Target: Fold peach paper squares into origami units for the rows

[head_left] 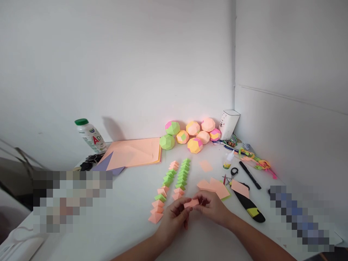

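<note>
Both hands meet over the front middle of the white table, pinching a small piece of peach folded paper (191,203). My left hand (175,215) grips its left end, while my right hand (210,206) has fingers closed on its right end. Left of my hands run two rows of small folded paper pieces, a longer row (160,197) and a shorter row (182,174), in green and peach. Just beyond my right hand lie loose peach paper sheets (213,186), with a green edge showing underneath. A single peach paper square (206,166) rests farther back.
Several faceted paper balls (194,128) are stacked against the wall. Large peach paper sheets (133,152) lie left of them, beside a white bottle with a green cap (91,136). On the right are a glue bottle (227,161), scissors (233,173), a black pen (250,175) and a black-yellow tool (251,208).
</note>
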The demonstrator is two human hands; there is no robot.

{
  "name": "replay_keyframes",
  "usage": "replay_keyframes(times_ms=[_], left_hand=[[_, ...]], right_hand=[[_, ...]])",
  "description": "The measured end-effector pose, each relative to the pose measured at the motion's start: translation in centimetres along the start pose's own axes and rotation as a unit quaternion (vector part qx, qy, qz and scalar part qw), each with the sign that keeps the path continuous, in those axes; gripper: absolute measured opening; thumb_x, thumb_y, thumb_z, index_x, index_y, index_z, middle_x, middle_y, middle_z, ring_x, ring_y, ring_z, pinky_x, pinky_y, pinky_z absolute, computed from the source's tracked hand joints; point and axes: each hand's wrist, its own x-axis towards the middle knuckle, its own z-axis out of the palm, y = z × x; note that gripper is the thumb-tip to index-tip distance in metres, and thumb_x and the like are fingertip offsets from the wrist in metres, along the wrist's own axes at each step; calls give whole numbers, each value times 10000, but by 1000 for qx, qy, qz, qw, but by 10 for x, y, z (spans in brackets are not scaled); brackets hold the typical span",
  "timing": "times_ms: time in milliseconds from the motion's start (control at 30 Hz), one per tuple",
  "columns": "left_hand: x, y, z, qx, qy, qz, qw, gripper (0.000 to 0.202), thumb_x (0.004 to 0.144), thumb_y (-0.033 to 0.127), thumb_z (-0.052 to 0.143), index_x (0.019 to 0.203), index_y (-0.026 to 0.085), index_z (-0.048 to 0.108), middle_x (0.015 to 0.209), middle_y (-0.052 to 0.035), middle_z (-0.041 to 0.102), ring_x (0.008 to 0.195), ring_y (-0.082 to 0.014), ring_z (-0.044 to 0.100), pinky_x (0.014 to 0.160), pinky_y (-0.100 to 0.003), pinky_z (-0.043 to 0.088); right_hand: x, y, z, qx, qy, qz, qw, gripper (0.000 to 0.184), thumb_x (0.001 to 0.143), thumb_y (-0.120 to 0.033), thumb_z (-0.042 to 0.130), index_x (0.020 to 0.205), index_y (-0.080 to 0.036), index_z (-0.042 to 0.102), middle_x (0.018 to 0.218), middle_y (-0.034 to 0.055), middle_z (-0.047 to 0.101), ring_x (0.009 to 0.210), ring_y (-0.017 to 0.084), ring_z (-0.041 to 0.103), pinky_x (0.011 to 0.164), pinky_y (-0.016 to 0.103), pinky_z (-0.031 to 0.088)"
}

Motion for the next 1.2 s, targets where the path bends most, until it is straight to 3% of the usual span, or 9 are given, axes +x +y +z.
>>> replay_keyframes(times_ms=[167, 467, 800, 1200], left_hand=[[1, -1, 0, 6, 5, -10, 1000, 463, 693, 508, 688, 990, 161, 614, 502, 82, 462, 416, -92, 474, 450, -227, 389], [4, -10, -1, 19, 2, 4, 1000, 491, 690, 540, 681, 995, 164, 603, 521, 87, 440, 396, -85, 469, 429, -218, 365], [6, -12, 0, 21, 3, -8, 1000, 523, 650, 568, 698, 971, 162, 619, 477, 83, 458, 388, -97, 472, 424, -219, 347], [4, -1, 2, 20, 20, -23, 999, 542, 618, 559, 723, 965, 149, 652, 442, 79, 467, 383, -98, 456, 431, -228, 363]], right_hand=[[0, 2, 0, -24, 0, -21, 999, 117, 757, -237, 620, 847, -166, 648, 735, 15, 582, 661, 145, 522, 615, 268, 444], [-1, 5, 3, 1, 20, 2, 1000, 85, 708, -149, 617, 777, -172, 572, 716, -10, 546, 635, 124, 493, 589, 241, 419], [-2, 11, 4, 37, 4, 18, 999, 132, 704, -190, 654, 699, -167, 523, 665, -32, 493, 584, 101, 441, 555, 229, 364], [-2, -5, 2, 35, 4, -34, 999, 134, 717, -176, 626, 648, -170, 513, 924, 52, 573, 714, 138, 532, 603, 247, 420]])
